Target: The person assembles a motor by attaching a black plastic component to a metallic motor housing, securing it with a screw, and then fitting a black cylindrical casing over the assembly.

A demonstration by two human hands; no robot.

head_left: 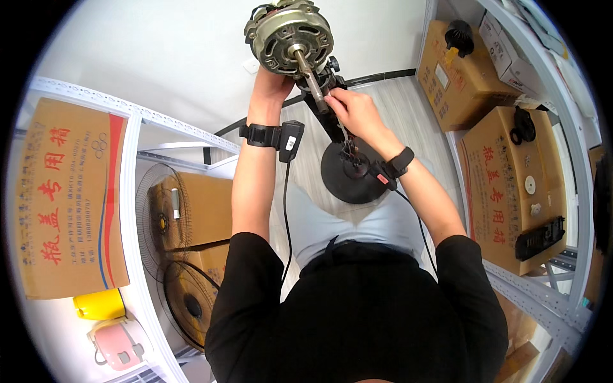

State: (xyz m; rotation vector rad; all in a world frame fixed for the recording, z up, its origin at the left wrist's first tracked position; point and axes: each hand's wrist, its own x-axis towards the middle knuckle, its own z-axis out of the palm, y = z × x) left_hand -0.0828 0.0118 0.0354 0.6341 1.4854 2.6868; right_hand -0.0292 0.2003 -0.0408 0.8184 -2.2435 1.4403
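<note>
A bare metal fan motor with a long shaft sits at the top of a black stand. My left hand is up behind and below the motor, its fingers hidden by the housing. Just right of the shaft's end, my right hand is closed in a pinch by the stand's neck; what lies between its fingertips is too small to make out. Thin wires hang below that hand toward the round black base on the floor. A dark knob sticks out beside the motor.
On the left, a metal shelf carries a large cardboard box; wire fan guards stand under it. Boxes at the right bear a black plastic cover and small parts. Cables trail from my wristbands.
</note>
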